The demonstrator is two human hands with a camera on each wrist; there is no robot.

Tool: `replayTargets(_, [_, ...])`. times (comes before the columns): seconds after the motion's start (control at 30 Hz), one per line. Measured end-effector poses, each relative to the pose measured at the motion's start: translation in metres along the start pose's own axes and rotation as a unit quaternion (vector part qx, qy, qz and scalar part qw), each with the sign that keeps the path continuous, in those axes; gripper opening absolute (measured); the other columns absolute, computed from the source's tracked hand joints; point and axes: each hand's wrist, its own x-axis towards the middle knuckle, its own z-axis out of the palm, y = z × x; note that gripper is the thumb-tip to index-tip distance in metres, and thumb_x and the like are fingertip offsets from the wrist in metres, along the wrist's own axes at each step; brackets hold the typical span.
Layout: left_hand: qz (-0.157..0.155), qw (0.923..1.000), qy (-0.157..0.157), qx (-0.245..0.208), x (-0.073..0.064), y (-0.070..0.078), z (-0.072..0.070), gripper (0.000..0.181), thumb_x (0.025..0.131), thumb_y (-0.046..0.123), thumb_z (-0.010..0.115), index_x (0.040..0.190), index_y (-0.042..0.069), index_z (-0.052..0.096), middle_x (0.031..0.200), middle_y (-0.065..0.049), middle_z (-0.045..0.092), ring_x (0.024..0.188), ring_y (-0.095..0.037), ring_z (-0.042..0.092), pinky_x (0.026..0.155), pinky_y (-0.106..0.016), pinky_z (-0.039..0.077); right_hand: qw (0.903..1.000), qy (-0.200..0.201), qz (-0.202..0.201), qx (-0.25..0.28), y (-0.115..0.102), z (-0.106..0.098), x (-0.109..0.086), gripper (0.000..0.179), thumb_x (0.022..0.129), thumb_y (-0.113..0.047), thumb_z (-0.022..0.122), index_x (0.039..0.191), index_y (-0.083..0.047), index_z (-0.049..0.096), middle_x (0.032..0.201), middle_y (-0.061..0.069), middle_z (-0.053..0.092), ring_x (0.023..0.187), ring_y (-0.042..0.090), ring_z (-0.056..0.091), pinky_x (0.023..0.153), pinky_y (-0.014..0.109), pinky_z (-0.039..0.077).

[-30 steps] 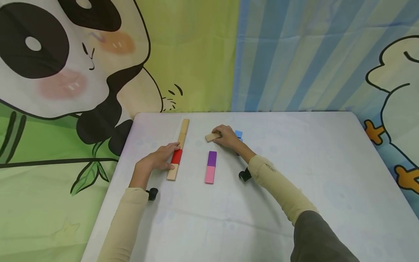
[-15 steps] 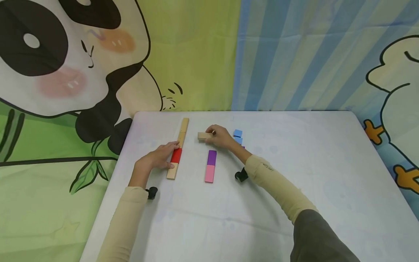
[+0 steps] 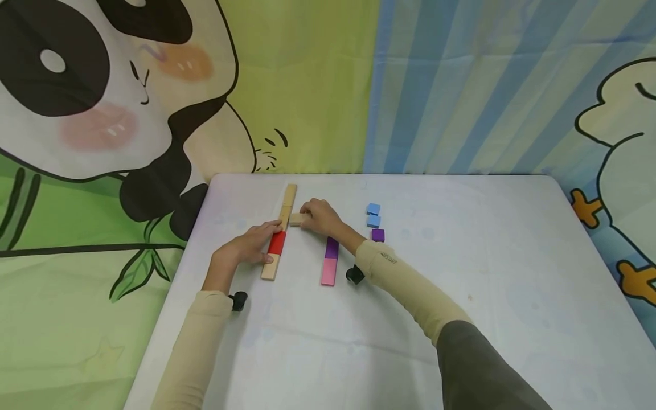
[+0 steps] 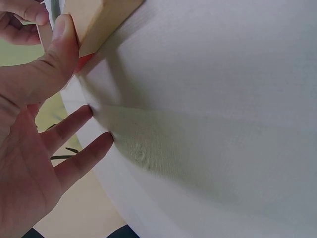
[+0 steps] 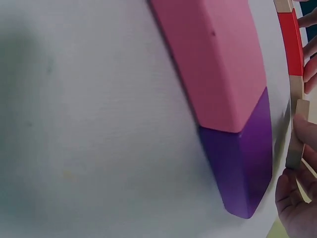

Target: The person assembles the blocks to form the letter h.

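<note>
My left hand (image 3: 251, 245) lies along the left side of a row made of wooden blocks (image 3: 288, 196) and a red block (image 3: 277, 243). Its thumb touches the near wooden block (image 4: 101, 22) in the left wrist view, and the other fingers are spread and fairly straight. My right hand (image 3: 322, 217) pinches a loose wooden block (image 3: 296, 219) just right of the row, its left end close to the row's upper part. In the right wrist view this held block (image 5: 297, 134) sits between thumb and fingers. Whether it touches the row is unclear.
Right of the row, a purple block (image 3: 332, 248) and a pink block (image 3: 329, 272) lie end to end, the purple one partly under the right arm. Farther right are two blue blocks (image 3: 373, 215) and a small purple block (image 3: 378, 235). The white table (image 3: 487, 256) meets a printed curtain behind.
My right hand has carried the wooden block leftward to the row, turning it nearly level. The blue and small purple blocks are now uncovered. The left hand has stayed in place.
</note>
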Motion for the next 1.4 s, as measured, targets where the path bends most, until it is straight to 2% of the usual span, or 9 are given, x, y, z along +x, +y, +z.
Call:
replayTargets(0.33, [-0.003,1.0000,-0.003,-0.002,0.001,0.001,0.000,0.084,0.083,0.017,0.076,0.152,0.013,0.029,0.165,-0.003,0.012,0.148,-0.038,0.020,0.112,-0.061,0.032,0.9977,-0.022,0.061,-0.019,-0.005,0.003,0.006,0.039,0.088,-0.027,0.072,0.121,-0.009,0.064,0.116,0.009,0.063,0.104,0.022,0.057,0.089,0.033,0.049])
replayTargets(0.53, [-0.004,1.0000,-0.003,-0.005,-0.001,0.002,-0.001,0.084,0.083,0.017,0.076,0.152,0.014,0.029,0.165,-0.003,0.012,0.148,-0.038,0.021,0.111,-0.062,0.033,0.9969,-0.017,0.073,-0.023,-0.005,0.006,0.010,0.038,0.088,-0.028,0.071,0.120,-0.011,0.063,0.116,0.009,0.062,0.103,0.022,0.056,0.086,0.034,0.050])
replayTargets(0.73, [0.011,0.9999,0.000,-0.003,-0.002,0.001,-0.002,0.082,0.084,0.017,0.074,0.152,0.011,0.029,0.165,-0.005,0.012,0.147,-0.039,0.020,0.112,-0.062,0.031,0.9962,-0.011,0.076,-0.042,-0.003,0.011,0.012,0.043,0.087,-0.035,0.072,0.122,-0.014,0.062,0.118,0.008,0.060,0.105,0.022,0.055,0.082,0.033,0.051])
replayTargets(0.83, [0.011,0.9999,0.000,-0.003,-0.001,0.001,-0.002,0.082,0.085,0.017,0.074,0.152,0.011,0.028,0.165,-0.005,0.012,0.147,-0.038,0.020,0.112,-0.062,0.031,0.9969,-0.015,0.065,-0.043,-0.004,0.002,0.008,0.052,0.086,-0.040,0.072,0.129,-0.015,0.058,0.123,0.009,0.057,0.111,0.023,0.053,0.085,0.036,0.052])
replayTargets(0.93, [0.011,0.9999,0.001,-0.005,-0.001,0.000,-0.001,0.082,0.085,0.017,0.073,0.152,0.012,0.028,0.165,-0.004,0.012,0.147,-0.038,0.020,0.112,-0.062,0.031,0.9981,-0.013,0.048,-0.035,0.000,-0.018,0.000,0.059,0.086,-0.042,0.072,0.135,-0.013,0.054,0.130,0.010,0.054,0.117,0.026,0.051,0.090,0.039,0.052])
replayTargets(1.03, [0.017,0.9998,0.000,-0.009,-0.001,0.000,0.000,0.081,0.085,0.016,0.073,0.152,0.011,0.028,0.165,-0.004,0.011,0.147,-0.038,0.020,0.113,-0.061,0.031,0.9990,-0.003,0.036,-0.025,0.018,-0.042,-0.011,0.061,0.087,-0.040,0.071,0.136,-0.011,0.052,0.132,0.012,0.053,0.120,0.028,0.050,0.095,0.042,0.050])
replayTargets(1.13, [0.030,0.9995,0.004,-0.005,-0.001,-0.001,0.000,0.079,0.085,0.014,0.073,0.151,0.009,0.029,0.165,-0.006,0.012,0.147,-0.039,0.020,0.114,-0.059,0.030,0.9993,0.007,0.035,-0.011,0.048,-0.067,-0.022,0.061,0.088,-0.037,0.070,0.137,-0.007,0.050,0.134,0.016,0.051,0.123,0.031,0.049,0.100,0.045,0.047])
replayTargets(1.3, [0.042,0.9990,0.012,0.004,-0.002,-0.003,-0.001,0.078,0.086,0.013,0.073,0.150,0.007,0.029,0.164,-0.007,0.013,0.146,-0.039,0.021,0.115,-0.058,0.030,0.9979,0.016,0.062,0.007,0.104,-0.104,-0.050,0.063,0.089,-0.033,0.070,0.140,-0.002,0.047,0.137,0.022,0.048,0.124,0.037,0.050,0.103,0.051,0.045])
replayTargets(1.4, [0.045,0.9989,0.011,0.002,-0.001,-0.003,0.000,0.078,0.086,0.013,0.073,0.150,0.006,0.029,0.164,-0.009,0.013,0.146,-0.040,0.022,0.115,-0.058,0.030,0.9964,0.025,0.077,0.024,0.127,-0.115,-0.075,0.064,0.089,-0.031,0.070,0.141,-0.001,0.046,0.136,0.024,0.047,0.123,0.039,0.051,0.100,0.052,0.046])
